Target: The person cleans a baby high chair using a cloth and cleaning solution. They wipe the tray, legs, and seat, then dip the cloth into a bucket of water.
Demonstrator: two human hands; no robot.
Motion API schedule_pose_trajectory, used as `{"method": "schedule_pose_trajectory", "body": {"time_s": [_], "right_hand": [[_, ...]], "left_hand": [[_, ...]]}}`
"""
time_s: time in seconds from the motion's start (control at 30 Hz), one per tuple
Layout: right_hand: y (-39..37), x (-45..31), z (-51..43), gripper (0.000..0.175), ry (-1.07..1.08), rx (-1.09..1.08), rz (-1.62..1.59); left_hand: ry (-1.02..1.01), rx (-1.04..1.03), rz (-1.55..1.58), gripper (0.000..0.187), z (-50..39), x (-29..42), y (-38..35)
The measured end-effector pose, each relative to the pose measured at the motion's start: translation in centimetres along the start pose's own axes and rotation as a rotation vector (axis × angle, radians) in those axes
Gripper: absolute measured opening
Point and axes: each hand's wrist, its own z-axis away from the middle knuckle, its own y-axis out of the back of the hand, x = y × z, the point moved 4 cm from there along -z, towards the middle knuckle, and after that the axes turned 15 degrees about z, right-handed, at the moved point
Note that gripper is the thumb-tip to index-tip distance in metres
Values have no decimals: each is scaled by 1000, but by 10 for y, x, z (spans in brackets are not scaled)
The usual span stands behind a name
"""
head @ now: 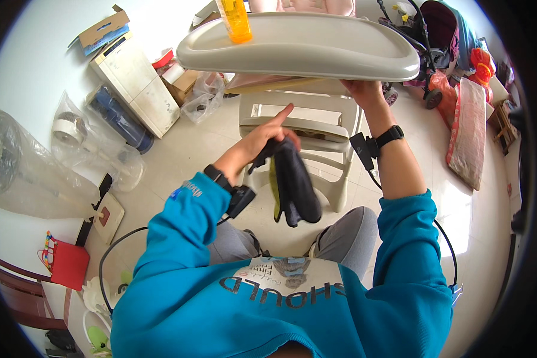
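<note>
A dark cloth (297, 188) with a yellow-green side hangs from my left hand (275, 129), gripped near its top, index finger pointing out. My right hand (364, 91) reaches up under the right front edge of a light grey high chair tray (322, 31); its fingers are hidden beneath the tray. An orange bottle (236, 22), its top cut off by the picture's edge, stands on the tray's left part. Below the tray are the chair's pale plastic frame (340, 179) and footrest (295, 128), the footrest close to my left hand.
A white cabinet (134, 85), a plastic-wrapped fan (69, 129) and a clear bag (203, 96) stand to the left. On the right are a stroller (434, 58) and a long wrapped slab (467, 134). Cables (116, 250) run from both wrist devices.
</note>
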Motion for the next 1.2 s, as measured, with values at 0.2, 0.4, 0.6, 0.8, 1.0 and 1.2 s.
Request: {"method": "schedule_pose_trajectory", "body": {"time_s": [0.2, 0.4, 0.6, 0.8, 1.0, 1.2], "right_hand": [[2, 3, -6, 38, -45, 121, -8], [0, 4, 2, 51, -10, 19, 97], [8, 13, 36, 77, -264, -30, 180], [-6, 6, 116, 65, -35, -461, 1078], [-11, 12, 134, 39, -38, -412, 1304], [72, -23, 133, 32, -357, 69, 162]], "left_hand": [[-90, 103, 195, 78, -58, -2, -22], [-169, -11, 272, 71, -85, 4, -14], [-175, 5, 280, 71, -88, 6, -9], [-170, 51, 274, 73, -87, 7, -10], [-197, -8, 315, 73, -89, 9, -18], [-169, 10, 235, 71, -88, 10, -20]]}}
